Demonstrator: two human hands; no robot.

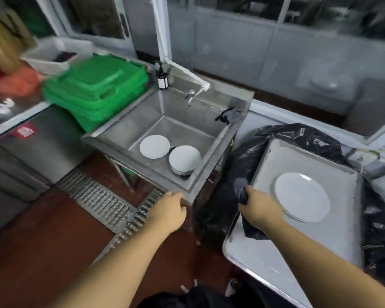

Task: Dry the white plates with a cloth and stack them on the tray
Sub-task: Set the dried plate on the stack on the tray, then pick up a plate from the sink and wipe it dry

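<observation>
R hand (261, 206) gripped dark cloth (242, 192) at tray (309, 161) edge, white plates (302, 196) just right of it. L hand (170, 208) near sink (209, 174) corner, fingers curled, prob. empty; more plates (183, 158) beyond.

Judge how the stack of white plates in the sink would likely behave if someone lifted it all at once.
The stack of plates looks several plates deep, so it is probably heavy for its size. It appears to sit tilted against the sink wall, so plates might slide apart. The glossy surfaces, possibly wet, could make a grip slippery, and they are likely breakable.
</observation>
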